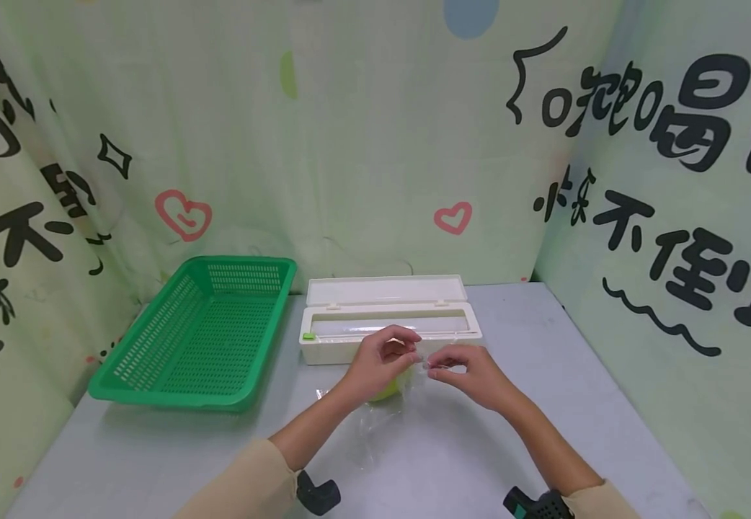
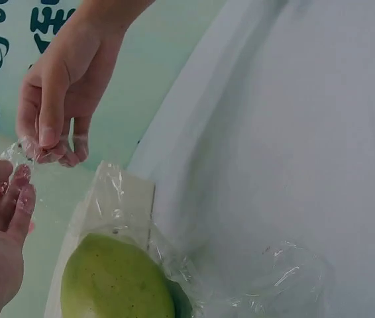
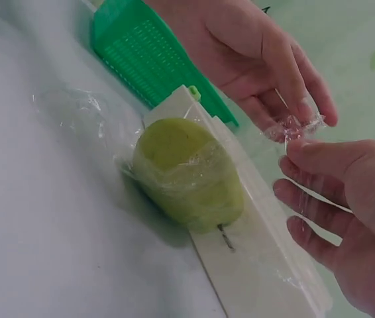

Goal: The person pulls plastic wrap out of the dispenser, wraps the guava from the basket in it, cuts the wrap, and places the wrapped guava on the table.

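Partly hidden, head view — pear (image 3: 186, 175); right wrist view shows stem (image 3: 225, 237)

Room to pass lies right, over the pale counter (image 1: 596, 418); a green perforated plastic basket (image 1: 171, 398) bars the left, a white lidded box (image 1: 336, 353) the far side, a green pear (image 3: 187, 165) under clear film (image 2: 164, 246) the middle.

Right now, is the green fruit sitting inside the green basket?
No, the head view shows the green fruit in front of the white box, apart from the green basket.
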Tool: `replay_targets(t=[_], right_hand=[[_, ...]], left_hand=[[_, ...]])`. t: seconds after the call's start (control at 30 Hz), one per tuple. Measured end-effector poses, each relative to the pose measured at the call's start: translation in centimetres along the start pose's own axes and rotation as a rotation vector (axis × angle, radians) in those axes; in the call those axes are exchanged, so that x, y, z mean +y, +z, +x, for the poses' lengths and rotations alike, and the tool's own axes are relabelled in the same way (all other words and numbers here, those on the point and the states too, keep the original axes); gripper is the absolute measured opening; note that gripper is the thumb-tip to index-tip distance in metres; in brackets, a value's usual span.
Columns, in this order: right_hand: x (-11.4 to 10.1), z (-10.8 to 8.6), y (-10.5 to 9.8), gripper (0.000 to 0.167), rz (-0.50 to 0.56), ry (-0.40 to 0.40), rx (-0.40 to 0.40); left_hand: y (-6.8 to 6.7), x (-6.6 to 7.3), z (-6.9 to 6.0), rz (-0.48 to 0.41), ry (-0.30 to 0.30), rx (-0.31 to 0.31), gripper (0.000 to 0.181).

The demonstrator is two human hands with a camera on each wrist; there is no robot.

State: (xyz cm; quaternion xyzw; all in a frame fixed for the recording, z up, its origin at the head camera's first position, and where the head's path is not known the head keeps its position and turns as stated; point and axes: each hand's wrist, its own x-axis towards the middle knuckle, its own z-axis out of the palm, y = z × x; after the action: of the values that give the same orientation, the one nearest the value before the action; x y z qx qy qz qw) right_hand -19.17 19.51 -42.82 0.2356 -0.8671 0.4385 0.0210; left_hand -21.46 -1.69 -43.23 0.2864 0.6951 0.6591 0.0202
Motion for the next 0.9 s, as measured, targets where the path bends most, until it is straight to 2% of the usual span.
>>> replay_targets(t=[0.1,0.2,0.27,0.33,0.43,0.5,0.67,0.8,0.9], right_hand=[[-0.09,0.27,0.24,0.017,0.045,0.021,0.000],[-0.07,0.47,0.48,0.017,0.069,0.037,0.020],[-0.11,0.57,0.63,0.017,0.079,0.043,0.032],[-0.06,0.62,0.76,0.016,0.083,0.038,0.042],[-0.10,0.65,0.87,0.016,0.099,0.028,0.033],[-0.05,0.65,0.91,0.017,0.109,0.015,0.017],[-0.15,0.49,0.90,0.017,0.091,-0.020,0.001],[-0.23,0.33,0.78,0.016,0.052,-0.006,0.017],[0.05,0.18,0.63,0.015,0.032,0.034,0.028]], left_hand=[[0.05,0.00,-0.15,0.109,0.078,0.057,0.019],[-0.02,-0.26,-0.40,0.291,0.177,0.104,0.015],[-0.05,-0.36,-0.60,0.398,0.219,0.104,0.019],[-0.04,-0.47,-0.75,0.476,0.234,0.080,0.025],[0.07,-0.67,-0.79,0.540,0.231,0.056,0.027],[0.17,-0.79,-0.72,0.546,0.238,0.057,0.023],[0.22,-0.88,-0.59,0.466,0.243,0.075,0.009],[-0.04,-0.77,-0.62,0.389,0.189,0.096,0.007],[-0.47,-0.67,-0.55,0.329,0.123,0.125,0.006]])
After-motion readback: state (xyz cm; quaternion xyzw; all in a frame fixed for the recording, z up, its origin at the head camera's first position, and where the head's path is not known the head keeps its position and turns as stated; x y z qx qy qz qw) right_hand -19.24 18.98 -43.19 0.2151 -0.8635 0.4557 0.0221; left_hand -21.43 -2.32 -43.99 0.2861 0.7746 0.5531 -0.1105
